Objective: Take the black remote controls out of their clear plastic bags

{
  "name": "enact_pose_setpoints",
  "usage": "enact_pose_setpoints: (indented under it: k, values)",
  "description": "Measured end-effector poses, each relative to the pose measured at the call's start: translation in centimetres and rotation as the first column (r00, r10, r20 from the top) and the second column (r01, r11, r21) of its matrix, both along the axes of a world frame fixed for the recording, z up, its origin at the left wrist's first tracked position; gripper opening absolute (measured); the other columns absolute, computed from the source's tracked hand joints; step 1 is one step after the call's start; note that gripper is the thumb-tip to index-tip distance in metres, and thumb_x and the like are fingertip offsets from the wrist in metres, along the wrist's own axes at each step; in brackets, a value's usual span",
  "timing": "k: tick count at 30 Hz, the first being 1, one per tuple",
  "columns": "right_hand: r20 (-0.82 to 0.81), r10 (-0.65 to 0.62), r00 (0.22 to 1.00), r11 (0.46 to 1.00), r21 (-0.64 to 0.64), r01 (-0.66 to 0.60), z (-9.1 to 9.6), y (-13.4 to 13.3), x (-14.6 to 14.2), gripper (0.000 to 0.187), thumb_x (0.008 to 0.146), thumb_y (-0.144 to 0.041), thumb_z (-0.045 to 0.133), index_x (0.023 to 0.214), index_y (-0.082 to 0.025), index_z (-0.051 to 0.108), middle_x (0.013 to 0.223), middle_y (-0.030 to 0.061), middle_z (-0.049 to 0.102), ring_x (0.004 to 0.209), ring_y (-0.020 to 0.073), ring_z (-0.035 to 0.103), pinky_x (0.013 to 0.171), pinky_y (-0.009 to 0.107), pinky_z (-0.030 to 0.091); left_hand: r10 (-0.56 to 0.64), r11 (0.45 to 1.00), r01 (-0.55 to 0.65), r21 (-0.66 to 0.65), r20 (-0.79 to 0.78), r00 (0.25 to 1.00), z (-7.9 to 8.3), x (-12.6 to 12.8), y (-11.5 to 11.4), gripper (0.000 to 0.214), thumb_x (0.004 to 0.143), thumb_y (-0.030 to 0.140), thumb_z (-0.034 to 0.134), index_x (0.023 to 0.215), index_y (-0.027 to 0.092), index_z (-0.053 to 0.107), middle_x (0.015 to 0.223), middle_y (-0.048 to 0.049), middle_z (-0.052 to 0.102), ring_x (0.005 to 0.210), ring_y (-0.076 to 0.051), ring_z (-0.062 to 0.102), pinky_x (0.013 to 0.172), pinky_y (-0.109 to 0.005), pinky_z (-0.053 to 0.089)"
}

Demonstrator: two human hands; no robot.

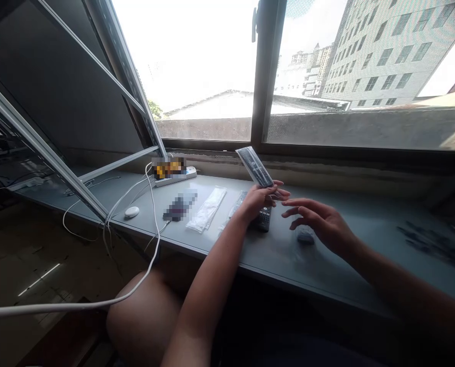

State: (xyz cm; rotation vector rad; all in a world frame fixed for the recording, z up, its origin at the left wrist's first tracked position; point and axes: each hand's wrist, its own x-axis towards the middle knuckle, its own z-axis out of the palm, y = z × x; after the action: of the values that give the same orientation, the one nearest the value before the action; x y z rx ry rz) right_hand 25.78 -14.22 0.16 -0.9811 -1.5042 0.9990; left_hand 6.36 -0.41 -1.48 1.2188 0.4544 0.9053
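Observation:
My left hand (260, 200) is closed on the lower end of a dark, slim remote control in a clear plastic sleeve (255, 167), held tilted above the table. Directly below that hand lies a black remote control with buttons (264, 219), partly hidden by the hand and wrist. My right hand (321, 220) hovers to the right, its fingers apart and bent a little, with nothing in them. Just under its palm, a small dark item in a clear bag (305, 237) rests on the table; its kind is unclear.
Clear plastic packets (207, 209) lie left of my hands on the grey table (196, 244). Further left are a blurred-out phone-like item (179, 205), a white round device (131, 212), a power strip (176, 176) and white cables (156, 244). Dark strips (435, 244) lie far right.

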Motion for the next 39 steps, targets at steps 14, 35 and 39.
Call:
enact_pose_setpoints:
  k: [14, 35, 39]
  values:
    - [0.100, -0.226, 0.969, 0.974, 0.045, 0.223, -0.7, 1.2, 0.0, 0.071, 0.091, -0.068, 0.090, 0.147, -0.031, 0.068, 0.138, 0.0123, 0.079, 0.126, 0.0351, 0.074, 0.107, 0.052, 0.065, 0.235, 0.874, -0.072, 0.480, -0.289, 0.928, -0.4, 0.2, -0.4, 0.069, 0.090, 0.019, 0.061, 0.158, 0.031, 0.069, 0.113, -0.0047, 0.087, 0.099, -0.022, 0.082, 0.089, -0.030, 0.058]
    - [0.010, -0.396, 0.918, 0.918, 0.004, 0.396, -1.0, 2.1, 1.9, 0.053, 0.101, -0.083, 0.067, 0.094, -0.031, 0.069, 0.081, 0.0068, 0.071, 0.072, 0.0304, 0.071, 0.068, 0.048, 0.065, 0.113, 0.800, 0.099, 0.592, -0.310, 0.944, 0.0, -0.3, -0.9, 0.092, 0.072, 0.051, 0.104, 0.155, 0.029, 0.072, 0.153, -0.0109, 0.075, 0.147, -0.033, 0.066, 0.126, -0.045, 0.045]
    - [0.062, -0.431, 0.900, 0.896, -0.090, 0.435, -0.4, 1.9, 2.0, 0.053, 0.101, -0.081, 0.069, 0.107, -0.028, 0.076, 0.082, 0.0074, 0.074, 0.073, 0.0313, 0.074, 0.060, 0.043, 0.064, 0.082, 0.857, 0.067, 0.511, -0.265, 0.961, 1.4, -0.7, -1.6, 0.071, 0.094, 0.063, 0.086, 0.154, 0.029, 0.072, 0.155, -0.0111, 0.074, 0.147, -0.031, 0.067, 0.126, -0.045, 0.048]
